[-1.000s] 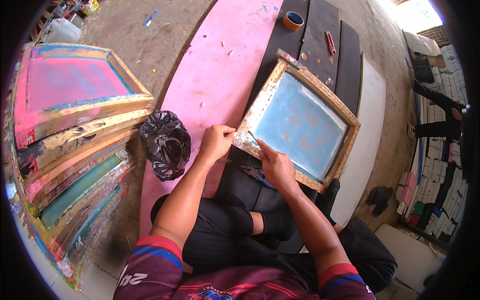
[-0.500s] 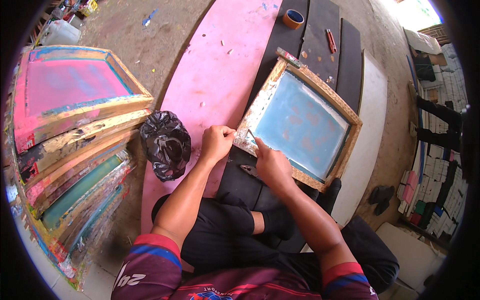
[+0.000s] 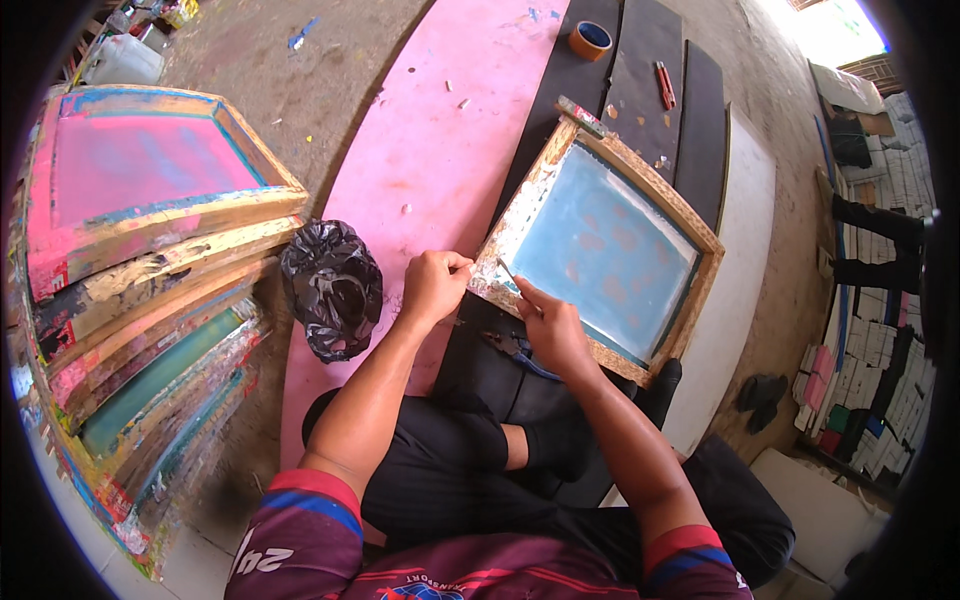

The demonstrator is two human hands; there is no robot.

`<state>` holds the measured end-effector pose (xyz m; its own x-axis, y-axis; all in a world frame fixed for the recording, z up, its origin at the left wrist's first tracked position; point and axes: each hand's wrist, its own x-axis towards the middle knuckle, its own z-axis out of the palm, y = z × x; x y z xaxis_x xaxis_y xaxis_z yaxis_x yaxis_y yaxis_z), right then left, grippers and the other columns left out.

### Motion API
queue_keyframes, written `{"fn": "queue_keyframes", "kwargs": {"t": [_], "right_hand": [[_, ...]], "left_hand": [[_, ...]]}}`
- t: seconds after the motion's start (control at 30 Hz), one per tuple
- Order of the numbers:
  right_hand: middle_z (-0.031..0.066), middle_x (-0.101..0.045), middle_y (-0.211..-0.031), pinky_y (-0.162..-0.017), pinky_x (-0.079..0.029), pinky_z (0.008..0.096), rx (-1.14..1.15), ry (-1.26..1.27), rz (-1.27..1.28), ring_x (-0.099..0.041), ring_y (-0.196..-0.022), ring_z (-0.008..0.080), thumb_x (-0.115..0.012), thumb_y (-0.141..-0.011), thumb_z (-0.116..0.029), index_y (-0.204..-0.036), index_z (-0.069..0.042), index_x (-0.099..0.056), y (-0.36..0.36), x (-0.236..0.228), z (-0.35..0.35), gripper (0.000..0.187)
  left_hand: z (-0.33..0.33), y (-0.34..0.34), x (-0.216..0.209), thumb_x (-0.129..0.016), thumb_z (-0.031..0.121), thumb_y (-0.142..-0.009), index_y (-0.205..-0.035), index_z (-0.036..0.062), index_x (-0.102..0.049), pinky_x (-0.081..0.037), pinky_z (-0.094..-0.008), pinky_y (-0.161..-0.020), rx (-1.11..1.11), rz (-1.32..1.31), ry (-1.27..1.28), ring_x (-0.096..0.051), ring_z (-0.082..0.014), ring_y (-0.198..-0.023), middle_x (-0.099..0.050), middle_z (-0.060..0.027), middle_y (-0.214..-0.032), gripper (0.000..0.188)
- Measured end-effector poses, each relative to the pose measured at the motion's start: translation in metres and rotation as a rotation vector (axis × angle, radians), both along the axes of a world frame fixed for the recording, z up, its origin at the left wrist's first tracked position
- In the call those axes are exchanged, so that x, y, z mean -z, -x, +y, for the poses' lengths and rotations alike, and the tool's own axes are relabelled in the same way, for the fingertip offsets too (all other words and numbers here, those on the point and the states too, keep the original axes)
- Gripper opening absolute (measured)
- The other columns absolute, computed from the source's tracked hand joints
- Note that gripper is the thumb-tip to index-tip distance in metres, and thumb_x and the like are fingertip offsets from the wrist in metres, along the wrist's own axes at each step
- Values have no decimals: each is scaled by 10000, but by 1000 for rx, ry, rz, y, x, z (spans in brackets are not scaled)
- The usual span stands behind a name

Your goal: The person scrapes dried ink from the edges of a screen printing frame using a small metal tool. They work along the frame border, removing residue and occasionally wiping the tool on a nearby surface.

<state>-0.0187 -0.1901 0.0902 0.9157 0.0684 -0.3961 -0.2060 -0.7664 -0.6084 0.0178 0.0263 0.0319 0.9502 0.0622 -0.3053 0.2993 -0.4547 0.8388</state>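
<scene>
A wooden screen-printing frame (image 3: 636,163) with blue mesh (image 3: 610,255) lies tilted in front of me, its strips flecked with paint. At its near left corner, the fingertips of my left hand (image 3: 433,287) are pinched together; what they hold, if anything, is too small to make out. My right hand (image 3: 556,328) is closed around a thin dark metal tool (image 3: 507,268), its handle hidden in the fist. The tool's tip is at the frame's left strip, close to my left fingertips. Pliers (image 3: 520,352) with blue handles lie below my right hand, partly covered by it.
A crumpled black plastic bag (image 3: 332,290) sits on the pink board (image 3: 440,150). Paint-stained frames (image 3: 170,225) are stacked at the left. Beyond my frame, a tape roll (image 3: 590,40) and a red cutter (image 3: 665,86) lie on dark boards. Someone's legs (image 3: 880,250) show far right.
My right hand has shifted slightly right and its grip has turned, uncovering more of the pliers. My left hand stays almost in place at the frame's corner.
</scene>
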Motion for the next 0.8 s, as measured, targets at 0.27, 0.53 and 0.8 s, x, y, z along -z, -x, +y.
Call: {"fn": "queue_keyframes", "kwargs": {"t": [0.27, 0.53, 0.8], "right_hand": [[154, -762, -838, -643, -559, 419, -96, -89, -254, -734, -693, 314, -674, -1075, -260, -1505, -180, -656, -2, 29, -10, 438], [261, -763, -943, -692, -577, 545, -106, 116, -60, -746, -812, 460, -644, -1056, -278, -1458, -228, -689, 2, -9, -3, 408], [243, -760, -884, -726, -576, 575, -111, 165, -49, -742, -829, 465, -653, -1041, -299, -1428, -270, -696, 13, -16, 3, 390]], "left_hand": [[2, -2, 0, -810, 194, -923, -1034, -8, -837, -592, -370, -763, 23, 13, 13, -790, -239, -805, -816, -181, -903, 232], [3, -3, -1, -810, 190, -923, -1044, -11, -836, -592, -370, -771, 25, 21, 12, -790, -241, -806, -816, -189, -911, 236], [3, -2, -3, -808, 191, -925, -1046, -9, -835, -596, -380, -772, 18, 20, 7, -793, -254, -804, -816, -192, -916, 235]]}}
